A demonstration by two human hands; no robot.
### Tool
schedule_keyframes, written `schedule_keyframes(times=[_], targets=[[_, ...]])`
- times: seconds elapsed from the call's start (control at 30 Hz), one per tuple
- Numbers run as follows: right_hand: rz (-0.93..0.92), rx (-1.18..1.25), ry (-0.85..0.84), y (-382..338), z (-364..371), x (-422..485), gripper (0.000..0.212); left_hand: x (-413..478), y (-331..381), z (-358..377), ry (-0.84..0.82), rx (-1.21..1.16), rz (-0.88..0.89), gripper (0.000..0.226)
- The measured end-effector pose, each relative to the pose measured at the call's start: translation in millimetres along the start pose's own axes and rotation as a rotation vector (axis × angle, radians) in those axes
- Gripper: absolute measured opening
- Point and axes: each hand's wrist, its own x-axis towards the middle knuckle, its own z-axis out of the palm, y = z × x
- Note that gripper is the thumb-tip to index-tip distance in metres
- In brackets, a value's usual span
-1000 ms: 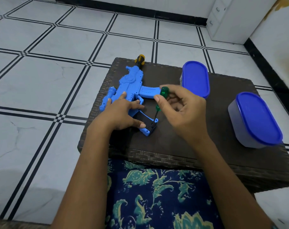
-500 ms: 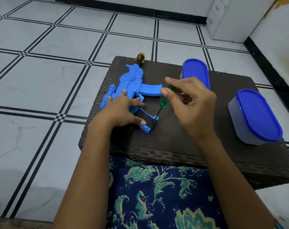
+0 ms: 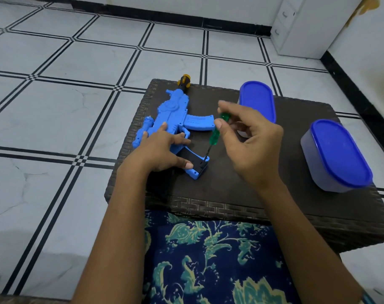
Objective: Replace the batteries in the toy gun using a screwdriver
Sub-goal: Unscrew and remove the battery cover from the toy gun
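Observation:
A blue toy gun (image 3: 173, 115) with a yellow-and-black muzzle lies flat on a dark woven table (image 3: 230, 200), muzzle pointing away from me. My left hand (image 3: 162, 150) presses down on the gun's body, fingers spread flat, thumb beside the black battery cover (image 3: 196, 162) on the grip. My right hand (image 3: 250, 139) pinches the top of a green-handled screwdriver (image 3: 216, 133) between thumb and fingers. The tool stands tilted, its tip resting at the far end of the battery cover.
Two containers with blue lids stand on the table: one at the back (image 3: 258, 99), behind my right hand, and one at the right edge (image 3: 338, 154). White tiled floor surrounds the table. A white cabinet (image 3: 302, 25) stands at the far right. Blue patterned cloth (image 3: 208, 260) covers my lap.
My right hand has shifted its grip up to the top of the screwdriver handle, so more of the green handle shows. The left hand and the gun have stayed in place.

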Motion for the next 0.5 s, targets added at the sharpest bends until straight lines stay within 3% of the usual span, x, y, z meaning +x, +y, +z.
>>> schedule_keyframes(times=[0.1, 0.23, 0.4, 0.5], targets=[[0.097, 0.083, -0.02, -3, 0, -2, 0.026, -2, 2, -1, 0.002, -0.005, -0.004, 0.071], [0.056, 0.06, -0.066, -5, 5, -2, 0.027, -6, 6, -2, 0.009, 0.007, -0.013, 0.07], [-0.014, -0.005, -0.008, 1, 5, -1, 0.025, -10, 11, -4, 0.004, -0.012, -0.026, 0.069], [0.052, 0.072, -0.053, 2, 3, -3, 0.032, -11, 14, -5, 0.005, -0.017, -0.033, 0.069]])
